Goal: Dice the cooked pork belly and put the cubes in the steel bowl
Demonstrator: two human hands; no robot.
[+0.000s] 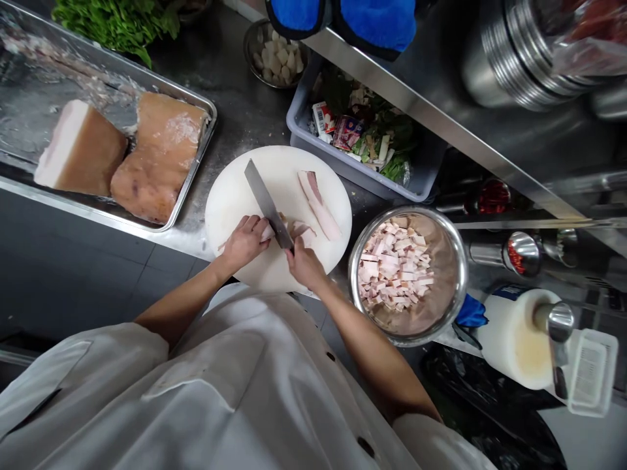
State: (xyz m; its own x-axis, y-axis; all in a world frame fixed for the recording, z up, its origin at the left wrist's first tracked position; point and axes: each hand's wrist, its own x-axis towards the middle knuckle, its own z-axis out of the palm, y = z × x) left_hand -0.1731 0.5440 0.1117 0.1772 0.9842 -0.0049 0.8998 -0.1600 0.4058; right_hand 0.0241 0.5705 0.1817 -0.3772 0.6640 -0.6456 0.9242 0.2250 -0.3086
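Observation:
A cleaver (267,202) is gripped at its handle by my right hand (304,262), its blade slanting up and left over the round white cutting board (230,179). My left hand (245,241) has its fingers curled, holding a piece of pork belly (267,232) against the left side of the blade. Cut pork (301,230) lies just right of the blade, partly covered by my right hand. Farther right on the board is a separate long strip of pork belly (319,205).
A steel bowl (453,294) of diced pork stands right of the board. Two large pork slabs (157,156) sit in a metal tray (193,196) at left. Behind the board are a grey scrap bin (337,156) and a small bowl (252,46) of pale chunks. A steel shelf (441,124) overhangs the back right.

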